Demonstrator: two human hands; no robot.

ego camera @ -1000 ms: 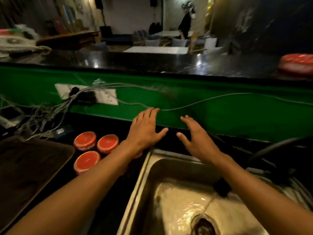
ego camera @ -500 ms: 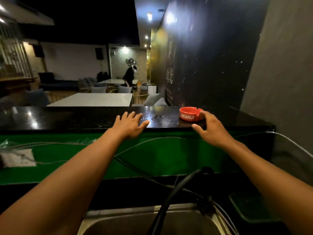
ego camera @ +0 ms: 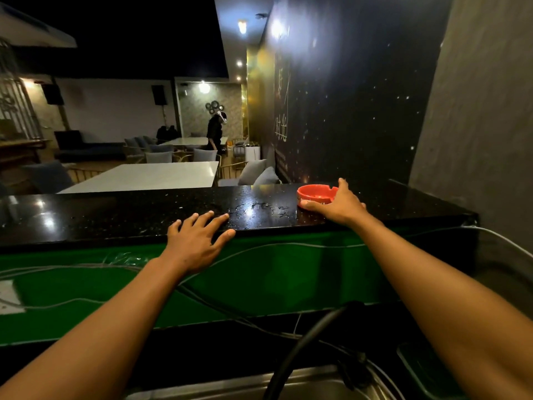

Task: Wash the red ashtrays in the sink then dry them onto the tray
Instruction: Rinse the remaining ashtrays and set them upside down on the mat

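Head view: 1 red ashtray (ego camera: 315, 195) sits on the black counter (ego camera: 115, 215), toward its right end, well beyond the sink (ego camera: 311, 382) at the bottom edge. The right hand (ego camera: 341, 204) wraps the ashtray's right side, thumb against the near wall and a finger over the far rim, gripping it. The left hand (ego camera: 196, 241) lies flat with fingers spread on the counter's near edge, left of the ashtray, holding nothing. The counter beside the ashtray shows water patches (ego camera: 259, 209), so the dish could be slick; I judge a 1-sided grip might let it slip during the carry across to the sink, or catch the black hose (ego camera: 291, 353) arching over the sink.
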